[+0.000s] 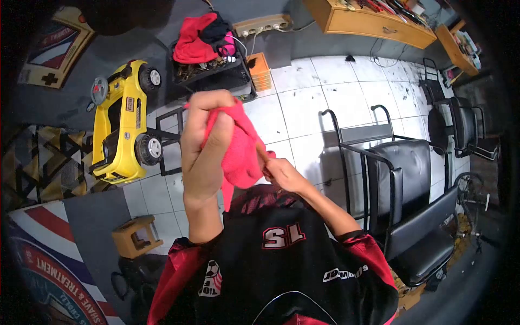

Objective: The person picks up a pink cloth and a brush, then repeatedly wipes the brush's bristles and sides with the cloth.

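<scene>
From my distant place, I see through the head camera one pink-red cloth (241, 149), which is in the air in front of the chest, between the two hands and above the floor (303, 114). The left hand (203, 146) is higher and pinches the upper part of the cloth between its thumb and its bent fingers. The right hand (284, 174) is lower, with its fingers pressed together on the right edge of the same cloth; what the tips do behind the folds, I cannot tell. One corner of the cloth hangs down near the black shirt (281, 271), which has red sleeves. To the left, I see a yellow toy car (135, 119) with dark wheels. Beyond the hands stands a black rack (214, 84), with a red garment (195, 40) on top, and just beside it an orange basket (260, 76). On the right, a black chair (403, 168) with metal arms stands on the white tiles, where small dark bits are scattered. At the upper right, a wooden worktop (374, 24) with a drawer carries many small items.
</scene>
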Demonstrator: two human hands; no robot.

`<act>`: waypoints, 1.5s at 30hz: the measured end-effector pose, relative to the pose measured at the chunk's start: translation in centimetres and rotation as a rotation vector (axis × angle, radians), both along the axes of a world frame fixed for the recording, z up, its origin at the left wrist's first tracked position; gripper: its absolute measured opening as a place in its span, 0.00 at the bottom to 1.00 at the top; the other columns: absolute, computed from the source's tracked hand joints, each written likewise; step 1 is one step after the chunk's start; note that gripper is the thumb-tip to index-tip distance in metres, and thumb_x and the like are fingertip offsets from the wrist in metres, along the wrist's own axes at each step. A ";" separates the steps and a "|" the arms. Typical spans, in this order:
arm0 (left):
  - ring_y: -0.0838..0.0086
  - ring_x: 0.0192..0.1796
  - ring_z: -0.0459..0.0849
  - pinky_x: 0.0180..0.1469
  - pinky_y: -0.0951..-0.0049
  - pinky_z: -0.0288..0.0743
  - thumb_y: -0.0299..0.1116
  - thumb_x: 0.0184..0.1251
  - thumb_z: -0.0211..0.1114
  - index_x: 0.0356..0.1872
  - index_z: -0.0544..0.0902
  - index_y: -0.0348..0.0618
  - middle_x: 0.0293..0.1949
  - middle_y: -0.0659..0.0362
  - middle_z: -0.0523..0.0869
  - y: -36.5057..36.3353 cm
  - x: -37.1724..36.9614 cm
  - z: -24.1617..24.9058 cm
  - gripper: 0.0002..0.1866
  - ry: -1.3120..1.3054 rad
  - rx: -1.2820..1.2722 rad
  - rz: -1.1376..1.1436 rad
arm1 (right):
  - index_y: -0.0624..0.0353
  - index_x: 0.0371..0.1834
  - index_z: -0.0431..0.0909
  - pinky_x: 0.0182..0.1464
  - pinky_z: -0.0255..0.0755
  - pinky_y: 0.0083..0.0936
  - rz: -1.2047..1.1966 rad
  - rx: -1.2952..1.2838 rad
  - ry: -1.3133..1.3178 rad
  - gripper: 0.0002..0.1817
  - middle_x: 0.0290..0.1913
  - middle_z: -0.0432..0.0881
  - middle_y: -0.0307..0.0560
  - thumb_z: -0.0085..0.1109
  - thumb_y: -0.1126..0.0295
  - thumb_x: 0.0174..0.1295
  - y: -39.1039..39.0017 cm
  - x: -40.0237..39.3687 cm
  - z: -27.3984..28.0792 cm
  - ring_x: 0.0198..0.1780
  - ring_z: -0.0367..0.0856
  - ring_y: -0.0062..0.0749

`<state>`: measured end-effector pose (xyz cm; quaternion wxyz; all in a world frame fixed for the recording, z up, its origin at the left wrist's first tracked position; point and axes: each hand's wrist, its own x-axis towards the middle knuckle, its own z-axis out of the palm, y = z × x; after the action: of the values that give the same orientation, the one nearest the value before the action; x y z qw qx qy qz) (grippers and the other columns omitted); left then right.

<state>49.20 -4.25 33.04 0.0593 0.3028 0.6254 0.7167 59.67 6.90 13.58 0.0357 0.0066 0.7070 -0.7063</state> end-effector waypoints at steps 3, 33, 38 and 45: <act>0.82 0.41 0.71 0.47 0.81 0.64 0.33 0.67 0.54 0.47 0.71 0.40 0.40 0.62 0.73 -1.5 -0.1 1.0 0.11 0.012 0.152 0.126 | 0.63 0.32 0.76 0.32 0.71 0.33 0.160 0.549 -0.198 0.22 0.22 0.76 0.51 0.38 0.57 0.69 0.1 -0.2 -9.4 0.27 0.77 0.42; 0.80 0.33 0.76 0.37 0.78 0.72 0.30 0.70 0.47 0.45 0.72 0.38 0.32 0.61 0.76 -12.2 -1.3 2.8 0.09 -0.308 0.577 0.488 | 0.58 0.43 0.75 0.35 0.73 0.44 0.342 0.973 -0.181 0.19 0.28 0.78 0.61 0.35 0.57 0.67 -3.7 0.5 -21.7 0.32 0.78 0.56; 0.72 0.43 0.79 0.46 0.71 0.74 0.30 0.70 0.47 0.52 0.71 0.34 0.44 0.53 0.77 -15.8 -1.3 2.6 0.14 -0.331 0.654 0.526 | 0.64 0.40 0.76 0.34 0.74 0.46 0.499 1.113 -0.227 0.29 0.25 0.78 0.64 0.34 0.48 0.67 -1.5 3.9 -25.8 0.33 0.80 0.55; 0.84 0.39 0.75 0.46 0.82 0.69 0.20 0.58 0.58 0.62 0.64 0.31 0.39 0.61 0.78 -17.3 -1.3 1.2 0.28 -0.162 0.317 0.416 | 0.60 0.25 0.68 0.15 0.59 0.24 -0.194 0.089 -0.473 0.29 0.14 0.66 0.39 0.33 0.44 0.67 -8.9 -4.6 -6.1 0.12 0.63 0.25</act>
<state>47.87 -21.60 34.24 -0.0876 0.1151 0.5474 0.8242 55.08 -2.03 7.47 0.1318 0.2407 0.7053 -0.6536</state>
